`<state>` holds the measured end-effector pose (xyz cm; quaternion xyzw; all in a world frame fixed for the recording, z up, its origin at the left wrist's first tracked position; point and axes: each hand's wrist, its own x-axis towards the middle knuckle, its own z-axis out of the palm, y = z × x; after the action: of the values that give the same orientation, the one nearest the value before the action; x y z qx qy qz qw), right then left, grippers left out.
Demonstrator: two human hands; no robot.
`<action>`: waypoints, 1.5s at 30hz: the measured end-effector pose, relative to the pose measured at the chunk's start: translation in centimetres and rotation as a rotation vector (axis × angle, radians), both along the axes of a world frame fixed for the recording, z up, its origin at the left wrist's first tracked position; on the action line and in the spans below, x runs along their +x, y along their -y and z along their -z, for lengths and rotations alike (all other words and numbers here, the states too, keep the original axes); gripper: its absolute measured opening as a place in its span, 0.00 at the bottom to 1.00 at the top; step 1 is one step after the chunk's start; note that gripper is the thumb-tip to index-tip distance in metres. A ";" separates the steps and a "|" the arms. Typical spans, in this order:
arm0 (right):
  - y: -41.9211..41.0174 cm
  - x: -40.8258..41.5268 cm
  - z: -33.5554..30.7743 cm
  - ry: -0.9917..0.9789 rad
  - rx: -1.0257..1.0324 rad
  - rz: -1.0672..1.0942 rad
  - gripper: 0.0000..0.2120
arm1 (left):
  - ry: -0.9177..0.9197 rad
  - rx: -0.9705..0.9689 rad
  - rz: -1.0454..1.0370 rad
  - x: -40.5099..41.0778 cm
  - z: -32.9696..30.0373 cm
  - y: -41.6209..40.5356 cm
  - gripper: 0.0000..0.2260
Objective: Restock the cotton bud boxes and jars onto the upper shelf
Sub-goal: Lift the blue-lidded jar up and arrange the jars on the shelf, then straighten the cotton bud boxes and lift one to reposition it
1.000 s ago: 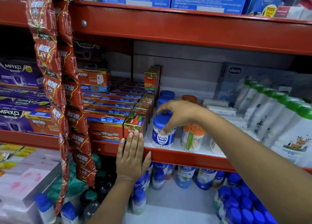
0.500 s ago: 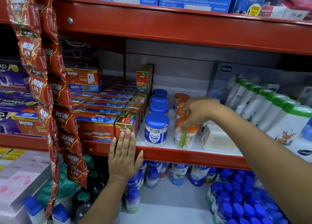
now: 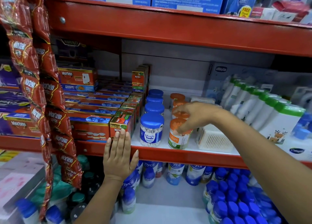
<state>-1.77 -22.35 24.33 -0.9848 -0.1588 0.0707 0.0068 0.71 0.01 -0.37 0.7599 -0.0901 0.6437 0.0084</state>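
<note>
On the white shelf (image 3: 190, 146) a row of blue-lidded cotton bud jars (image 3: 150, 130) runs front to back. Beside it stands a row of orange-lidded jars. My right hand (image 3: 192, 115) grips the lid of the front orange-lidded jar (image 3: 177, 137), which stands on the shelf near its front edge. A clear box of cotton buds (image 3: 213, 139) sits just right of that jar. My left hand (image 3: 119, 154) lies flat and open against the red shelf rail (image 3: 168, 153), fingertips touching a small Mortein box (image 3: 120, 125).
Stacked Mortein boxes (image 3: 91, 115) fill the shelf's left part and white bottles with green caps (image 3: 276, 115) the right. A red strip of Mortein sachets (image 3: 33, 88) hangs at left. Blue-capped bottles (image 3: 236, 196) crowd the lower shelf.
My right hand left the front blue-lidded jar and moved right to the front orange-lidded jar. My left hand stayed flat on the rail.
</note>
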 end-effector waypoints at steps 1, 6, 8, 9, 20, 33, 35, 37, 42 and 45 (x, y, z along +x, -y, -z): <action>0.0 0.0 0.1 0.012 -0.003 -0.002 0.33 | -0.003 -0.001 0.000 0.0 0.0 0.0 0.28; 0.1 0.0 0.0 -0.056 0.035 -0.032 0.33 | -0.017 -0.002 -0.007 0.0 0.1 0.0 0.28; 0.1 0.0 0.3 -0.038 0.038 -0.028 0.34 | -0.019 -0.001 -0.006 0.0 0.0 0.0 0.28; 0.2 0.1 0.5 -0.030 0.031 -0.029 0.33 | -0.019 -0.001 -0.006 0.0 0.0 0.0 0.28; 2.3 -0.8 2.0 -0.067 0.296 -0.047 0.36 | -0.153 -0.009 -0.027 -1.3 -0.6 0.1 0.28; 11.4 -5.0 7.0 0.484 0.805 0.283 0.20 | -0.323 0.089 0.278 -5.4 -10.5 14.5 0.23; 12.1 -5.0 7.7 0.458 0.874 0.320 0.23 | -0.415 0.083 0.253 -4.9 -11.6 16.4 0.23; 12.5 -4.8 8.1 0.443 0.927 0.357 0.24 | -0.469 0.063 0.227 -4.5 -12.0 17.6 0.24; 13.4 -4.2 8.6 0.356 0.994 0.494 0.25 | -0.560 -0.022 0.234 -4.0 -12.1 19.1 0.29; 13.8 -4.1 8.9 0.316 1.051 0.512 0.26 | -0.589 -0.165 0.354 -4.8 -12.4 19.5 0.30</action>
<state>-5.82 -36.11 15.39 -0.8550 0.0705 -0.1681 0.4855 -4.08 -19.48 11.99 0.8823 -0.1618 0.3908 0.2066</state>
